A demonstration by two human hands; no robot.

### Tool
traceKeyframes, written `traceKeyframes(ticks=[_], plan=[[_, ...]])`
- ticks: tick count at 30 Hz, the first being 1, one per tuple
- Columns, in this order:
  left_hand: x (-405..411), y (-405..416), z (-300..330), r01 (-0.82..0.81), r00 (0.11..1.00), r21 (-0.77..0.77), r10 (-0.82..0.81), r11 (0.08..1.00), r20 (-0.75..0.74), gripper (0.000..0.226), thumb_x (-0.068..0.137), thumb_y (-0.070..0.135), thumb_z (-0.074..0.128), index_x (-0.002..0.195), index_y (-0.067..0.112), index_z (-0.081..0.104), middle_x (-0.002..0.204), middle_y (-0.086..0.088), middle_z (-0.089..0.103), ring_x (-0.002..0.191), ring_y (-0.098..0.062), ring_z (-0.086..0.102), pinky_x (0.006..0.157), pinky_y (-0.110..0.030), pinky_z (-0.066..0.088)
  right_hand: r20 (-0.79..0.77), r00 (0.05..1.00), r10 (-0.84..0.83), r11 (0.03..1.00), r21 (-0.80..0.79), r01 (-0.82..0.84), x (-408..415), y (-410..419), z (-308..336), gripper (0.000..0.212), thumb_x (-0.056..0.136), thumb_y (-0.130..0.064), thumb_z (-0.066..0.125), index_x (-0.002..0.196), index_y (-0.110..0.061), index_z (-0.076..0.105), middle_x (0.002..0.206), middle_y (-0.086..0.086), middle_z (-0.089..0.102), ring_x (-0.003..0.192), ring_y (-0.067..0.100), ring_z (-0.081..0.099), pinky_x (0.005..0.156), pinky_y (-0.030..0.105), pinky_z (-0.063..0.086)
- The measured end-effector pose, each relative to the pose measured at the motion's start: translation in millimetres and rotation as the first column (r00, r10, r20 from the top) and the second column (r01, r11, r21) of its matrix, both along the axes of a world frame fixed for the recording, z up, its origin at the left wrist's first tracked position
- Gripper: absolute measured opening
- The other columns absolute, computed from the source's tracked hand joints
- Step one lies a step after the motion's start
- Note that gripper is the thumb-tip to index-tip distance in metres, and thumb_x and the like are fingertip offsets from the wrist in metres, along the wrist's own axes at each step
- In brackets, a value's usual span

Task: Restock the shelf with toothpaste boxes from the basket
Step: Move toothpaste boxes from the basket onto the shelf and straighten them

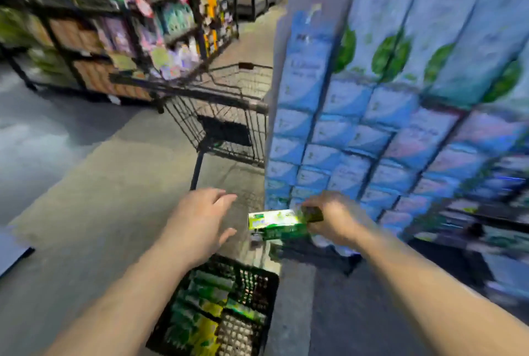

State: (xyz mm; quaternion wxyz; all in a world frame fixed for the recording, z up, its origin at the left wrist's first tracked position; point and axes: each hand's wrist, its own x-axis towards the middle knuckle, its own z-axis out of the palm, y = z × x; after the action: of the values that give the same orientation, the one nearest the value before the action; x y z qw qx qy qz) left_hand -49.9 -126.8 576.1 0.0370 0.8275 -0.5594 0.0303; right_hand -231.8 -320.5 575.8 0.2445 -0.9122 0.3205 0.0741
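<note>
Toothpaste box (273, 224) sits in my right hand (329, 218), gripped at its right end with fingers curled round it, held low in front of the blue-stocked shelf (372, 132). Its long axis runs roughly left to right across my view, the free end pointing left toward my other hand, the lit green face turned up (the print is too blurred for me to read). My left hand (200, 221) hovers just beside that free end, fingers spread and relaxed, holding nothing and not touching the box.

Room to move: the shelf's near corner edge rises right behind the box, just left of my right hand, so on that side I am close against it. Left of that edge the grey floor (86, 184) lies open. A wire shopping cart (223, 115) stands ahead in the aisle, its right side close against the shelf end, well beyond both hands. Below my forearms the black basket (269, 284) rests on the floor, with more green boxes (206, 307) lying in it, packed side by side; its right rim is near the dark base of the shelf. Across the aisle on the far left stands another rack (86, 40) of mixed goods, well apart from me. A dark flat edge (14, 252) pokes in at the left border; I cannot tell what it belongs to
</note>
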Motion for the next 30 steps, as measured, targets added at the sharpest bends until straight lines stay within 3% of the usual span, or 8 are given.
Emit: traceKeyframes(ticks=[3,7,10,12,19,24,30], plan=[[-42.2,-46.1,80.9,0.195,0.974,-0.048,-0.188,0.980,0.129,0.071,0.040,0.039,0.091,0.103,0.017,0.069,0.097,-0.006,0.069,0.083,-0.028,0.068,0.069,-0.035,0.057,-0.029,0.996,-0.086,0.965,-0.249,0.076,-77.4,-21.1,83.4,0.034,0.082,-0.040,0.066,0.115,-0.033,0.060,0.113,0.004,0.060,0.108,0.027,0.058,0.080,0.032,0.048],[-128.0,-107.6,155.8,0.397,0.902,-0.069,-0.375,0.915,0.213,0.066,0.046,0.041,0.088,0.103,0.015,0.067,0.097,-0.006,0.069,0.086,-0.031,0.067,0.071,-0.040,0.057,-0.014,0.965,-0.262,0.881,-0.411,0.234,-195.7,-50.9,161.9,0.041,0.083,-0.042,0.068,0.122,-0.037,0.056,0.119,0.002,0.056,0.116,0.026,0.052,0.089,0.035,0.046],[-201.5,-153.3,185.5,0.485,0.862,-0.138,-0.446,0.864,0.239,0.067,0.049,0.043,0.087,0.107,0.019,0.064,0.104,-0.004,0.068,0.091,-0.030,0.066,0.072,-0.042,0.056,0.045,0.921,-0.388,0.838,-0.399,0.372,-290.9,-66.6,204.5,0.047,0.085,-0.040,0.067,0.130,-0.036,0.053,0.128,-0.001,0.054,0.119,0.023,0.050,0.093,0.038,0.047],[-255.8,-186.2,197.0,0.562,0.821,-0.182,-0.518,0.807,0.241,0.065,0.055,0.042,0.085,0.112,0.019,0.063,0.108,-0.004,0.066,0.097,-0.031,0.064,0.080,-0.043,0.054,0.085,0.888,-0.453,0.807,-0.385,0.448,-356.2,-76.6,223.2,0.049,0.086,-0.039,0.067,0.132,-0.033,0.053,0.134,-0.005,0.055,0.119,0.020,0.052,0.095,0.036,0.048],[-441.8,-271.4,239.1,0.694,0.720,-0.271,-0.636,0.667,0.278,0.065,0.077,0.046,0.071,0.133,0.018,0.051,0.128,-0.001,0.058,0.118,-0.024,0.054,0.098,-0.038,0.043,0.145,0.803,-0.578,0.707,-0.403,0.581,-542.4,-115.6,273.3,0.051,0.084,-0.041,0.068,0.132,-0.030,0.054,0.127,-0.004,0.061,0.110,0.018,0.058,0.089,0.031,0.049],[-501.5,-323.0,259.7,0.698,0.716,-0.262,-0.656,0.666,0.239,0.067,0.087,0.051,0.056,0.144,0.025,0.032,0.143,0.006,0.041,0.132,-0.016,0.036,0.110,-0.033,0.030,0.202,0.781,-0.591,0.677,-0.402,0.617,-605.0,-159.0,298.9,0.050,0.083,-0.041,0.070,0.130,-0.032,0.056,0.131,-0.005,0.059,0.113,0.018,0.057,0.087,0.028,0.046],[-512.5,-394.6,276.2,0.660,0.751,-0.287,-0.619,0.694,0.230,0.065,0.088,0.051,0.054,0.144,0.029,0.029,0.146,0.010,0.034,0.135,-0.014,0.030,0.113,-0.032,0.023,0.279,0.772,-0.571,0.648,-0.425,0.632,-624.9,-233.1,320.5,0.048,0.084,-0.041,0.068,0.130,-0.034,0.055,0.133,-0.005,0.057,0.114,0.018,0.057,0.087,0.029,0.046]])
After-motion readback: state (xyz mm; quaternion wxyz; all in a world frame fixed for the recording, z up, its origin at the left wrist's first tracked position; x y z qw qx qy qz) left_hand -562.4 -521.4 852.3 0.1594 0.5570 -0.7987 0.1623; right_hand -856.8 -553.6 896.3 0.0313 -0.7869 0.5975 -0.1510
